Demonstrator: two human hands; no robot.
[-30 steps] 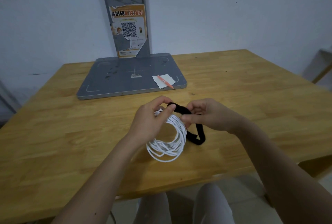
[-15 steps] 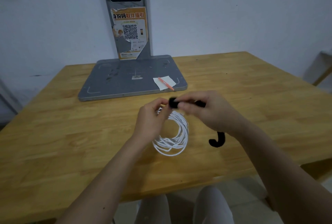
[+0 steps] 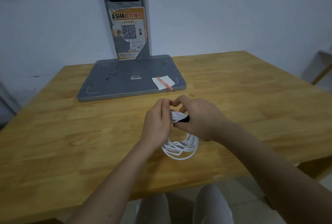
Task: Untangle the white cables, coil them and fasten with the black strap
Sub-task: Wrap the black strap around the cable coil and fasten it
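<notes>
The white cables [image 3: 181, 147] form one coil held upright just above the wooden table [image 3: 71, 134], its lower loops hanging near the surface. My left hand [image 3: 157, 125] grips the top of the coil from the left. My right hand [image 3: 199, 117] holds the black strap [image 3: 182, 121], which crosses the top strands of the coil between my two hands. Most of the strap is hidden under my right hand; a small dark tip shows below my right wrist.
A grey base plate [image 3: 125, 81] with an upright post and a QR poster [image 3: 128, 33] stands at the back of the table. A white paper slip [image 3: 163, 82] with an orange pen [image 3: 164, 83] lies on the plate's right corner. My knees show below the table's front edge.
My right hand has carried the strap over the top of the coil and down round it. The loose strap end that hung to the right is now almost hidden behind my right wrist.
</notes>
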